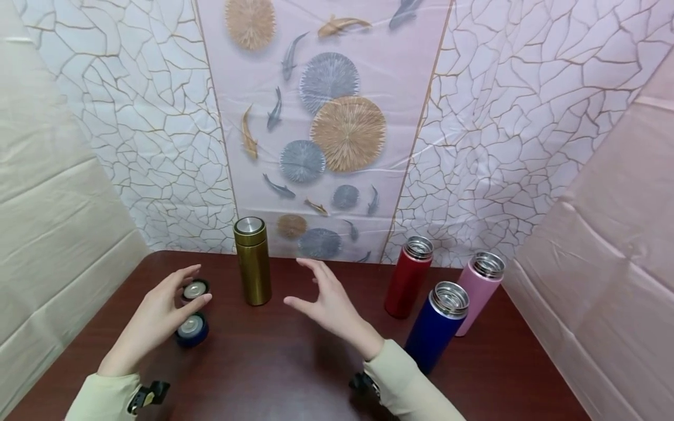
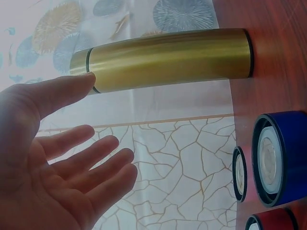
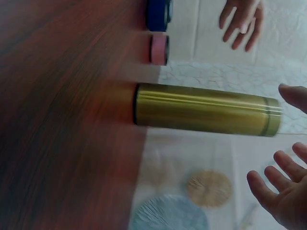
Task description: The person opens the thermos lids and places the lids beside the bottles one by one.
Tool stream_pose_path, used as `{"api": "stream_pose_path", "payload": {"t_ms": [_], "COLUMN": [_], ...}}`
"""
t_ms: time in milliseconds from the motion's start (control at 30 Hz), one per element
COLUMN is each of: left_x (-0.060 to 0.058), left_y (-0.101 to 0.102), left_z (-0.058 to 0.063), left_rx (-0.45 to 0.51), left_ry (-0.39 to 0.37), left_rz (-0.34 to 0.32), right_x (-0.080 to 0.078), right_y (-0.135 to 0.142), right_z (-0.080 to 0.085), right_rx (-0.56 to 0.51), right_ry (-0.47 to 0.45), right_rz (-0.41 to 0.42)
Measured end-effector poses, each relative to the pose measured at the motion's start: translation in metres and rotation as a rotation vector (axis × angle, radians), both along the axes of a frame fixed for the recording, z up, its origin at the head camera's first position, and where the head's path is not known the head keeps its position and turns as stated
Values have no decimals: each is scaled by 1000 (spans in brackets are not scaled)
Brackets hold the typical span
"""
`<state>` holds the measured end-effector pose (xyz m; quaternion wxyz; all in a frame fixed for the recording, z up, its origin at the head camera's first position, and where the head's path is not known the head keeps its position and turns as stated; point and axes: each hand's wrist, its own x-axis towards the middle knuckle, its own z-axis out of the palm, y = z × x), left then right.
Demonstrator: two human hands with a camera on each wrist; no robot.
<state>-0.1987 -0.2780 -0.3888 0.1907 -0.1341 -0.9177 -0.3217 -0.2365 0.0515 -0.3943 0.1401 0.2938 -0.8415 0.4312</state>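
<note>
A gold thermos flask (image 1: 255, 266) with its lid on stands upright at the back of the table. My left hand (image 1: 157, 318) hovers to its left, thumb and fingers spread and holding nothing. To its right, my right hand (image 1: 334, 307) is in the air too, fingers apart and bare. Neither hand appears to touch the flask. A blue lid (image 1: 192, 331) and a pink lid (image 2: 242, 173) lie on the table by the left hand. A red lid (image 2: 273, 220) shows partly at the bottom of the left wrist view; in the head view the left hand hides it.
On the right stand three uncapped flasks: red (image 1: 406, 283), blue (image 1: 437, 330) and pink (image 1: 480, 286). The blue one is nearest to the right forearm. A patterned cloth (image 1: 326, 204) hangs behind the dark red table (image 1: 274, 374), and pale cloth walls rise at both sides.
</note>
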Motion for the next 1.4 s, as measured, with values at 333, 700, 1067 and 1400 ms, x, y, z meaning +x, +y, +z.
{"api": "stream_pose_path", "payload": {"t_ms": [333, 700, 1067, 1400], "left_x": [2, 6, 0, 0], "left_y": [0, 1, 1, 5], "left_z": [3, -1, -1, -4], "left_rx": [11, 48, 11, 13], "left_ry": [-15, -44, -58, -52], "left_rz": [1, -11, -27, -37], "right_x": [-46, -76, -85, -85], "right_y": [-52, -84, -110, -118], "right_z": [-13, -33, -40, -56], "right_rx": [-118, -125, -168, -229], "right_ry": [-271, -418, -500, -518], "right_rz": [-15, -6, -26, -82]}}
